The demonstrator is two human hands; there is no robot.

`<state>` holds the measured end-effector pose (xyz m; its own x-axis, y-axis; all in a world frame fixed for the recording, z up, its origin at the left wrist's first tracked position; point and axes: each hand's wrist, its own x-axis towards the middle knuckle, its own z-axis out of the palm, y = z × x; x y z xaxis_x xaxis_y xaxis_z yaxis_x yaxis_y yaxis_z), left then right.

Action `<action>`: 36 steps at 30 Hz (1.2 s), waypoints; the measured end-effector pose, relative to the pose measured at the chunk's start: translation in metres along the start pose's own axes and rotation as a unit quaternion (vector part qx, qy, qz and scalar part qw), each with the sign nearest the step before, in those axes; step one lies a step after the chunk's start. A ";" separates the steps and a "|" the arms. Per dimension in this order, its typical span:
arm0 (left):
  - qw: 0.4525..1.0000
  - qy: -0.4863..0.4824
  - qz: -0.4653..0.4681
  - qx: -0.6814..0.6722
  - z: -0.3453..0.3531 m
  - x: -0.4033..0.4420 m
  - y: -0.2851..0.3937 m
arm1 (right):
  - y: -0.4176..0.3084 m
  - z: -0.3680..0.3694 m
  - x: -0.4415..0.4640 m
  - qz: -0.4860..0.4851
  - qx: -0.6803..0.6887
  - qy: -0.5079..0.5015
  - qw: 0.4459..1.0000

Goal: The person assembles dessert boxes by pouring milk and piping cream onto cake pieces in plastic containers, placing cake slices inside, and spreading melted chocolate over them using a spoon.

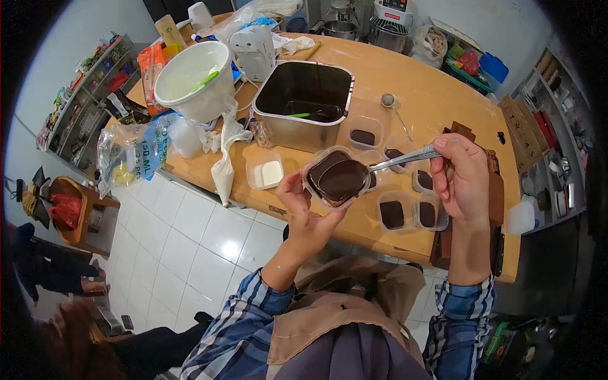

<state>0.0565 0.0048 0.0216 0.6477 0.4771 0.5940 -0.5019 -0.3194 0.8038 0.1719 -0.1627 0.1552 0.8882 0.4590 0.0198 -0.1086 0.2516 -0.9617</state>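
My left hand (307, 218) is wrapped around a small clear plastic container (326, 153) with dark chocolate in it, held above the table's near edge. My right hand (465, 177) grips the handle of a metal spoon (405, 156), whose bowl of glossy chocolate is over that container. Whether the spoon touches the contents I cannot tell. Around them on the table stand several clear containers (379, 215) with dark brown pieces inside. Behind is a deep steel pan (297, 134), smeared dark inside, with a green-handled tool (299, 115).
Left of the pan are a piping bag (221, 174), a container with white contents (250, 171), a white bucket (190, 104) and a hand mixer (253, 50). A small strainer (388, 100) lies at the right. Brown slabs (494, 196) sit beyond my right wrist. Other people's legs show lower left.
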 end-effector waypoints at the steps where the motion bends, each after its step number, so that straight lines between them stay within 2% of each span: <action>1: 1.000 0.000 0.000 -0.007 0.000 0.000 0.000 | 0.000 -0.001 0.000 -0.001 0.000 -0.001 1.000; 23: 1.000 -0.008 0.001 -0.024 -0.006 -0.006 0.000 | 0.008 -0.006 -0.006 0.022 0.020 0.010 0.999; 29: 0.999 -0.002 -0.025 -0.044 -0.001 -0.005 0.009 | 0.011 -0.002 -0.007 0.026 0.020 -0.013 0.999; 36: 0.987 -0.013 -0.119 -0.111 0.000 -0.006 0.021 | 0.008 0.003 -0.012 0.016 0.018 -0.008 1.000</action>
<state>0.0421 -0.0046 0.0347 0.7747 0.4955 0.3928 -0.4460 -0.0121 0.8949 0.1593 -0.1635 0.1483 0.8769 0.4806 -0.0066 -0.1533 0.2668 -0.9515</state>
